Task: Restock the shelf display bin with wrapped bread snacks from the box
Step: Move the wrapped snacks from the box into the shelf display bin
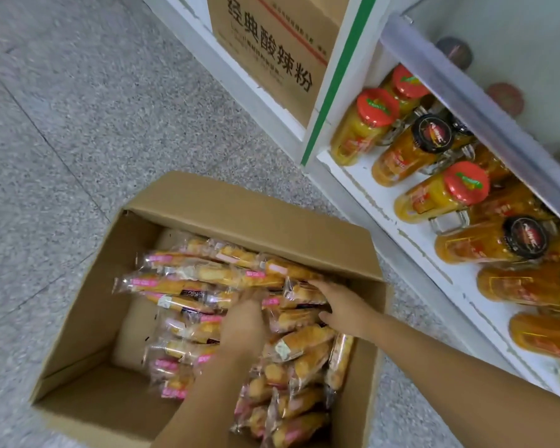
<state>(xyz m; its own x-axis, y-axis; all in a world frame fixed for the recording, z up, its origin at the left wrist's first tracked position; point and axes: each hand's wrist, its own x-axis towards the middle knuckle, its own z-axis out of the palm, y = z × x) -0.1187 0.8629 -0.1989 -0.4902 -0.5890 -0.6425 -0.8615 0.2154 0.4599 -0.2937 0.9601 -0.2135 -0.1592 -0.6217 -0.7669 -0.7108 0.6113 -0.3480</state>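
Note:
An open cardboard box [88, 305] stands on the floor, filled with several wrapped bread snacks [181, 282] in clear and pink wrappers. Both hands are inside it. My left hand [243, 324] is blurred and presses down among the snacks in the middle of the pile; whether it grips one is unclear. My right hand [343, 308] rests on the snacks at the box's right side, fingers spread over a wrapped snack [301, 294]. The display bin is not in view.
A white shelf unit [385, 202] stands to the right, its bottom shelf [353, 169] lined with jars with red [377, 106] and black lids [432, 132]. A printed carton [272, 50] sits behind the box. Grey speckled floor [62, 140] spreads to the left.

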